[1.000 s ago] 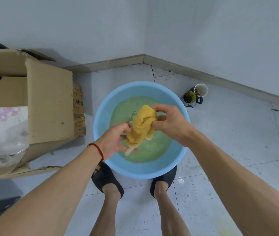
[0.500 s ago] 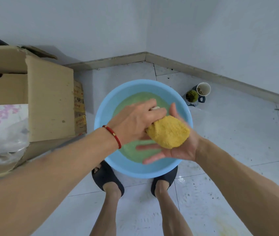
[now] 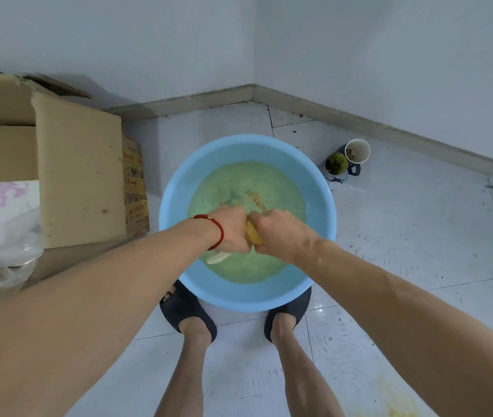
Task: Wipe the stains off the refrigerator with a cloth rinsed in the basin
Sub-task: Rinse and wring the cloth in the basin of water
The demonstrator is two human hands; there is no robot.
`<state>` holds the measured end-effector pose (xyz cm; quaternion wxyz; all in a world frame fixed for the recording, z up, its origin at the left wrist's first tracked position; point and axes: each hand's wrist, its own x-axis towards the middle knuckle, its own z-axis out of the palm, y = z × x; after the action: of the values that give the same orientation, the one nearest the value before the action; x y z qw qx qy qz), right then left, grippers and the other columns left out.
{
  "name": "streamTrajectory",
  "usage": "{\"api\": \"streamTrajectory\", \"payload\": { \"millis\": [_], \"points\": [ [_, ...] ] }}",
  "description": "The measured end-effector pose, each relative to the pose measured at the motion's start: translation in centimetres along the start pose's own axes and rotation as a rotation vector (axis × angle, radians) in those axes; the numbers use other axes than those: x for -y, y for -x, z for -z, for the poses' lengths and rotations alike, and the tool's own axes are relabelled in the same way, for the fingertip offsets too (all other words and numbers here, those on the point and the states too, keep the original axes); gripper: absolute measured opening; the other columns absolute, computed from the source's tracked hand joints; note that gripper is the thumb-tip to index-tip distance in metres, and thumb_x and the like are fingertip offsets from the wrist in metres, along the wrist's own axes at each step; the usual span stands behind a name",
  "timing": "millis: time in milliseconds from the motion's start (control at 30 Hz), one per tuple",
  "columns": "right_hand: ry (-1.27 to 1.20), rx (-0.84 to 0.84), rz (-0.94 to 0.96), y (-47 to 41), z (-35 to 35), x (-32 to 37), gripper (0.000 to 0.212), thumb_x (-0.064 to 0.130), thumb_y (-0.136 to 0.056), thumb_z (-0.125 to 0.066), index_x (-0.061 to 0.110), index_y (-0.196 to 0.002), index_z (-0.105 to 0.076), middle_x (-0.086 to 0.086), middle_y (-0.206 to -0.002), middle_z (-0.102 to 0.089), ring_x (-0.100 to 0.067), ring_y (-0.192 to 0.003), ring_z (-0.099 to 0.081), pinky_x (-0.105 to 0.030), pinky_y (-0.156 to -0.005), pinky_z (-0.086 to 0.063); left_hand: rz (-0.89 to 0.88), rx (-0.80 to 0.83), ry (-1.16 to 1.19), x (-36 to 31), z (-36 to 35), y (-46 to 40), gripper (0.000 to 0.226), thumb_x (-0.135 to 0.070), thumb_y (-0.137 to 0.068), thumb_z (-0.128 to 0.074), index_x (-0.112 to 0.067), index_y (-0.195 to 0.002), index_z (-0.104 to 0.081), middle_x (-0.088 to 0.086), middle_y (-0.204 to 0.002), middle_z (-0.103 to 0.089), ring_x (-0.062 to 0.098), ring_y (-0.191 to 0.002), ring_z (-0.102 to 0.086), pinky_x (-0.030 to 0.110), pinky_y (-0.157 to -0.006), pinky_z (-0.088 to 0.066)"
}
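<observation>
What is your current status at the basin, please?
Left hand and right hand both grip the yellow cloth, wringing it. Cloth over the blue basin of greenish water. Nothing in the way.

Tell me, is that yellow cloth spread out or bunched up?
Bunched up. The yellow cloth is squeezed between the left hand and right hand over the blue basin; only a small part shows.
</observation>
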<state>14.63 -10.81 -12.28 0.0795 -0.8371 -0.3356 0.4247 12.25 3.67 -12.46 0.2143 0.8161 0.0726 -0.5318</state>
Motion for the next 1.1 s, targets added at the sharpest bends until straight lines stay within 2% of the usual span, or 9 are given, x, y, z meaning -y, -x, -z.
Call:
{"api": "streamTrajectory", "payload": {
  "millis": [100, 200, 333, 433, 533, 667, 767, 967, 1100],
  "points": [
    [0.217, -0.147, 0.129, 0.6, -0.8, -0.9, 0.037, 0.008, -0.092, -0.07, 0.011, -0.123, -0.051, -0.01, -0.114, -0.059, -0.034, -0.1, -0.063, -0.042, -0.076, -0.05, 0.105, 0.373, 0.61, 0.5, 0.4, 0.9, 0.015, -0.004, -0.084, -0.074, 0.002, -0.096, -0.065, 0.016, -0.079, -0.066, 0.023, -0.06, -0.068, 0.029, -0.056, -0.057],
    [-0.065, -0.114, 0.095, 1.5, -0.8, -2.0, 0.049, 0.022, -0.086, -0.082, 0.017, -0.128, -0.056, -0.004, -0.113, -0.055, -0.023, -0.1, -0.054, -0.035, -0.085, -0.048, 0.061, 0.388, 0.775, 1.1, 0.3, 1.3, 0.039, 0.006, -0.084, -0.074, 0.0, -0.12, -0.063, 0.018, -0.108, -0.068, 0.03, -0.091, -0.075, 0.037, -0.076, -0.063],
    [-1.298, 0.051, -0.24, 3.9, 0.5, -3.3, 0.037, 0.043, -0.091, -0.074, 0.018, -0.118, -0.073, -0.001, -0.109, -0.069, -0.017, -0.1, -0.063, -0.032, -0.087, -0.053, -0.22, -0.048, 0.267, 1.0, -0.3, 1.9, 0.028, 0.006, -0.078, -0.067, -0.019, -0.085, -0.058, 0.002, -0.081, -0.062, 0.023, -0.075, -0.07, 0.026, -0.064, -0.06],
    [-1.694, 0.303, -0.319, 4.7, -0.8, -4.1, 0.07, 0.069, -0.089, -0.06, 0.018, -0.136, -0.064, -0.008, -0.132, -0.068, -0.025, -0.125, -0.064, -0.05, -0.101, -0.056, -0.55, -0.384, 0.028, 0.9, -0.5, 3.0, 0.029, 0.005, -0.077, -0.068, -0.02, -0.087, -0.057, -0.007, -0.075, -0.058, 0.018, -0.071, -0.057, 0.025, -0.059, -0.043],
    [-1.908, 0.692, -0.132, 4.8, -1.7, -3.0, 0.086, 0.069, -0.087, -0.056, 0.008, -0.147, -0.052, -0.022, -0.142, -0.061, -0.04, -0.129, -0.062, -0.04, -0.093, -0.062, -0.735, -0.552, -0.105, 0.6, -1.0, 3.7, 0.034, 0.011, -0.073, -0.069, -0.01, -0.098, -0.059, 0.0, -0.086, -0.059, 0.025, -0.071, -0.059, 0.036, -0.06, -0.049],
    [-1.393, 0.594, -0.098, 3.3, 0.1, -1.2, 0.038, 0.021, -0.097, -0.071, -0.004, -0.124, -0.061, -0.015, -0.092, -0.073, -0.02, -0.069, -0.068, -0.021, -0.053, -0.054, -0.667, -0.557, -0.186, 1.8, -0.9, 3.2, 0.038, 0.012, -0.073, -0.073, -0.007, -0.103, -0.058, 0.01, -0.116, -0.067, 0.03, -0.087, -0.069, 0.039, -0.066, -0.055],
    [-0.545, 0.267, -0.129, 1.9, 0.9, -0.1, 0.018, 0.021, -0.086, -0.072, 0.005, -0.093, -0.069, -0.007, -0.073, -0.075, -0.017, -0.053, -0.064, -0.027, -0.055, -0.057, -0.462, -0.425, -0.111, 1.7, -1.3, 2.4, 0.028, 0.003, -0.085, -0.065, -0.015, -0.106, -0.063, 0.003, -0.094, -0.069, 0.026, -0.085, -0.066, 0.033, -0.068, -0.049],
    [0.002, -0.034, -0.02, 2.1, 0.9, 1.7, 0.024, 0.019, -0.088, -0.066, 0.013, -0.111, -0.065, -0.009, -0.098, -0.07, -0.03, -0.08, -0.06, -0.036, -0.068, -0.047, -0.219, -0.022, 0.068, 0.0, -0.1, 2.2, 0.027, -0.016, -0.07, -0.08, -0.01, -0.092, -0.065, 0.002, -0.075, -0.067, 0.017, -0.065, -0.061, 0.023, -0.054, -0.047],
    [0.143, -0.211, -0.004, 3.0, 0.0, 1.7, 0.032, 0.009, -0.091, -0.065, 0.009, -0.121, -0.053, -0.009, -0.111, -0.061, -0.035, -0.091, -0.065, -0.037, -0.065, -0.036, -0.149, 0.016, 0.136, -0.7, 0.2, 2.1, 0.015, -0.008, -0.068, -0.075, -0.009, -0.068, -0.06, -0.001, -0.056, -0.056, 0.014, -0.048, -0.051, 0.018, -0.043, -0.037]
  ]
}}
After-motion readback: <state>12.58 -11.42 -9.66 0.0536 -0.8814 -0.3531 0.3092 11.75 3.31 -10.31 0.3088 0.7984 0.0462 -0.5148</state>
